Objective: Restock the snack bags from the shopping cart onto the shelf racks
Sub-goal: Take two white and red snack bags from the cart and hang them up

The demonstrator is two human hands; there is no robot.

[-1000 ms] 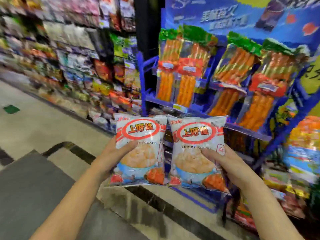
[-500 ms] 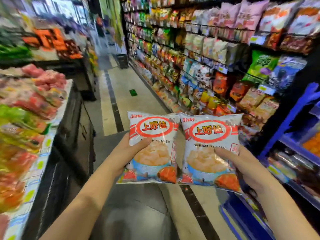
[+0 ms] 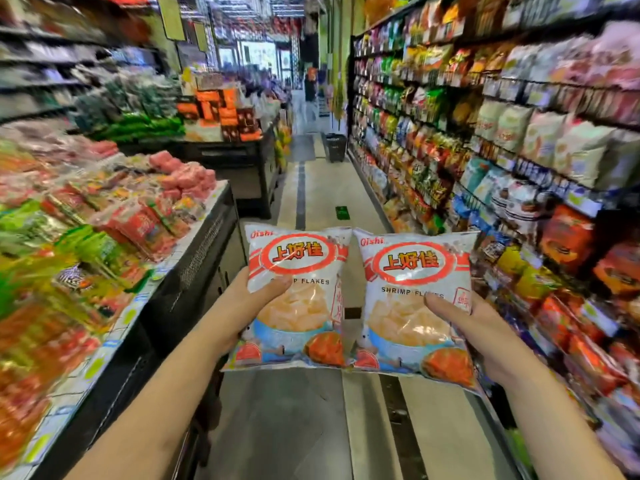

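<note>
Supermarket aisle, packed snack shelves (image 3: 502,140), price tags, product-heaped display counter (image 3: 194,244)

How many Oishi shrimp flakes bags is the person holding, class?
2. One shrimp flakes bag is in the left hand; the other bag is in the right hand. Similar bags may sit unseen on blurred shelves.

Both arms outstretched; left hand (image 3: 242,306) and right hand (image 3: 485,337) each in closed grip.

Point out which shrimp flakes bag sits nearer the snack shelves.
The bag in the right hand: that shrimp flakes bag is beside the shelves.
</note>
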